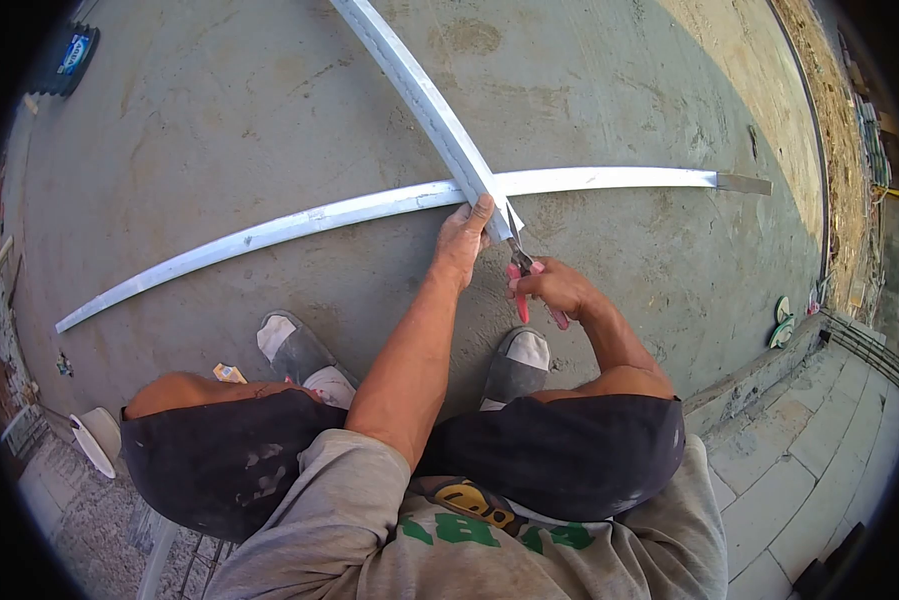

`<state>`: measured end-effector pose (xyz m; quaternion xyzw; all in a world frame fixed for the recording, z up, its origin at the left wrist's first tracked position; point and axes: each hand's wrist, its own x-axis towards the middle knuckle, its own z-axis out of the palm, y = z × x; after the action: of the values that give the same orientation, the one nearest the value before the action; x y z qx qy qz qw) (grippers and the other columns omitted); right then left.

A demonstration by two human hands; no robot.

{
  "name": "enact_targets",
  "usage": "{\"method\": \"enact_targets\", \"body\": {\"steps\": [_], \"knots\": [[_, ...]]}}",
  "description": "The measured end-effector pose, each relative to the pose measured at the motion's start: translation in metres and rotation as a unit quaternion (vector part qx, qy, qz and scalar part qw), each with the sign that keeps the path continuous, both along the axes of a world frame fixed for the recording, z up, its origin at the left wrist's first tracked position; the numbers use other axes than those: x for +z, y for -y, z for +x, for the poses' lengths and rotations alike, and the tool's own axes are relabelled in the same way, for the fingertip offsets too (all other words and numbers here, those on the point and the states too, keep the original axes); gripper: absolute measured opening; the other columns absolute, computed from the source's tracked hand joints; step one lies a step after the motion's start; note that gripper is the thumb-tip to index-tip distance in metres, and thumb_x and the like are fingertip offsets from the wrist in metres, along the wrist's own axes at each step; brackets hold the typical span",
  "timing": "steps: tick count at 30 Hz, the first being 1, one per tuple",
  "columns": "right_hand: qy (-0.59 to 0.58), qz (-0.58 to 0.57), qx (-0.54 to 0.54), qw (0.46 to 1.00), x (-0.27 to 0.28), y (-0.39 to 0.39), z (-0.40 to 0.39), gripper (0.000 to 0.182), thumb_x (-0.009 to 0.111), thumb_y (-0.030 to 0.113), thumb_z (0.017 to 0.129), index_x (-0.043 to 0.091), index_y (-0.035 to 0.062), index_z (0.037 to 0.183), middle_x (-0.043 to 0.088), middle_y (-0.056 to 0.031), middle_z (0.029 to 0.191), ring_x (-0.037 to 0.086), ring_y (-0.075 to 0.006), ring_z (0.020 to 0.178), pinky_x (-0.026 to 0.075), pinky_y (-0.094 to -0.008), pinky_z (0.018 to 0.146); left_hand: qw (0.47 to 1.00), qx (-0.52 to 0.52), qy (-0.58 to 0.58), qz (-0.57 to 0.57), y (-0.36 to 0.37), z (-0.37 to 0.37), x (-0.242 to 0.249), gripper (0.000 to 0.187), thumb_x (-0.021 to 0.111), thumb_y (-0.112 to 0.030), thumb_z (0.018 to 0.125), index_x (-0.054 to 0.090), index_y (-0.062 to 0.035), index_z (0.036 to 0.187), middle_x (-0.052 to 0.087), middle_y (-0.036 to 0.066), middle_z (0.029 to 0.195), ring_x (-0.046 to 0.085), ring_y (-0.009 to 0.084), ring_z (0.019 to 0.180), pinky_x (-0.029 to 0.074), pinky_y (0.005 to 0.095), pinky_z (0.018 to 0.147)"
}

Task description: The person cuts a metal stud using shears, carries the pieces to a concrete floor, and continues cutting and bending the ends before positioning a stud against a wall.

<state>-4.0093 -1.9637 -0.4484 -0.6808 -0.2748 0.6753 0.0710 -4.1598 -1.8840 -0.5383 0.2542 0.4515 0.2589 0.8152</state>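
My left hand (461,243) is wrapped round the near end of a long silvery metal channel (414,90), thumb on top. This channel runs away toward the top of the view. In my right hand (561,288) is a pair of red-handled tin snips (519,262), their handles spread somewhat apart. The jaws are right at the channel's end, where a pointed flap of metal stands out to the side. A second metal channel (289,225) lies crosswise on the floor beneath the first, with a dull grey strip (744,184) at its right end.
My feet in grey slippers (514,365) rest on the grey cement floor (609,110). A yellowish packet (229,373) lies near my left knee. Slippers (782,322) sit at the right by a low ledge, with paving blocks (779,490) beyond. A dark container (69,60) stands at the upper left.
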Motion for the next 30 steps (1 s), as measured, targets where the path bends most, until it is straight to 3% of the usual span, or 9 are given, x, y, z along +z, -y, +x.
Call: {"method": "enact_targets", "body": {"steps": [2, 5, 8, 14, 18, 21, 30], "knots": [[-0.104, -0.007, -0.046, 0.994, -0.016, 0.007, 0.009, 0.031, 0.066, 0.024, 0.085, 0.064, -0.0004, 0.105, 0.070, -0.0148, 0.102, 0.065, -0.0213, 0.096, 0.048, -0.0328, 0.082, 1.000, -0.007, 0.010, -0.009, -0.001, -0.002, -0.002, 0.069, 0.065, -0.068, 0.080, 0.064, -0.0060, 0.112, 0.060, 0.000, 0.095, 0.054, 0.0110, 0.086, 0.044, 0.0283, 0.074], [-0.212, -0.015, -0.116, 0.970, -0.009, 0.005, 0.012, 0.035, 0.066, 0.025, 0.089, 0.061, -0.0011, 0.111, 0.069, -0.0169, 0.107, 0.064, -0.0245, 0.103, 0.049, -0.0357, 0.087, 1.000, 0.001, 0.007, -0.008, -0.003, 0.000, 0.006, 0.068, 0.066, -0.066, 0.080, 0.064, -0.0057, 0.111, 0.060, -0.001, 0.091, 0.052, 0.0097, 0.081, 0.043, 0.0272, 0.070], [-0.207, -0.024, -0.130, 0.969, -0.009, 0.006, 0.010, 0.034, 0.065, 0.025, 0.090, 0.060, -0.0008, 0.111, 0.069, -0.0195, 0.105, 0.066, -0.0257, 0.103, 0.049, -0.0357, 0.089, 1.000, 0.003, 0.002, -0.007, -0.002, 0.000, 0.010, 0.068, 0.066, -0.067, 0.080, 0.064, -0.0051, 0.109, 0.059, -0.001, 0.087, 0.051, 0.0091, 0.079, 0.042, 0.0274, 0.068], [-0.190, 0.000, -0.190, 0.963, -0.009, 0.011, -0.003, 0.035, 0.064, 0.024, 0.089, 0.059, -0.0047, 0.109, 0.068, -0.0229, 0.095, 0.069, -0.0321, 0.082, 0.056, -0.0419, 0.080, 0.999, -0.024, -0.034, 0.013, -0.004, -0.002, 0.005, 0.069, 0.064, -0.069, 0.079, 0.066, -0.0053, 0.105, 0.060, 0.000, 0.086, 0.053, 0.0113, 0.079, 0.042, 0.0282, 0.069], [-0.174, 0.017, -0.193, 0.966, -0.006, 0.012, -0.011, 0.030, 0.061, 0.024, 0.090, 0.061, -0.0035, 0.103, 0.068, -0.0159, 0.087, 0.069, -0.0277, 0.077, 0.055, -0.0380, 0.073, 0.999, 0.000, -0.027, 0.018, -0.002, 0.000, 0.006, 0.072, 0.064, -0.072, 0.078, 0.067, -0.0052, 0.103, 0.061, 0.001, 0.087, 0.053, 0.0115, 0.077, 0.041, 0.0286, 0.066], [-0.172, 0.022, -0.193, 0.966, -0.011, 0.015, -0.012, 0.029, 0.060, 0.023, 0.091, 0.061, -0.0037, 0.101, 0.068, -0.0160, 0.085, 0.068, -0.0275, 0.076, 0.055, -0.0377, 0.072, 0.999, -0.034, -0.002, -0.017, -0.004, -0.006, 0.002, 0.069, 0.067, -0.063, 0.081, 0.060, -0.0058, 0.117, 0.062, 0.002, 0.105, 0.057, 0.0150, 0.099, 0.045, 0.0334, 0.091], [-0.151, 0.033, -0.187, 0.970, -0.018, 0.017, -0.014, 0.027, 0.059, 0.025, 0.092, 0.061, -0.0023, 0.093, 0.066, -0.0139, 0.077, 0.066, -0.0254, 0.067, 0.055, -0.0372, 0.066, 0.999, -0.046, -0.006, -0.024, -0.006, -0.007, 0.001, 0.068, 0.067, -0.063, 0.081, 0.060, -0.0060, 0.117, 0.062, 0.002, 0.106, 0.057, 0.0151, 0.100, 0.044, 0.0340, 0.092]]}}
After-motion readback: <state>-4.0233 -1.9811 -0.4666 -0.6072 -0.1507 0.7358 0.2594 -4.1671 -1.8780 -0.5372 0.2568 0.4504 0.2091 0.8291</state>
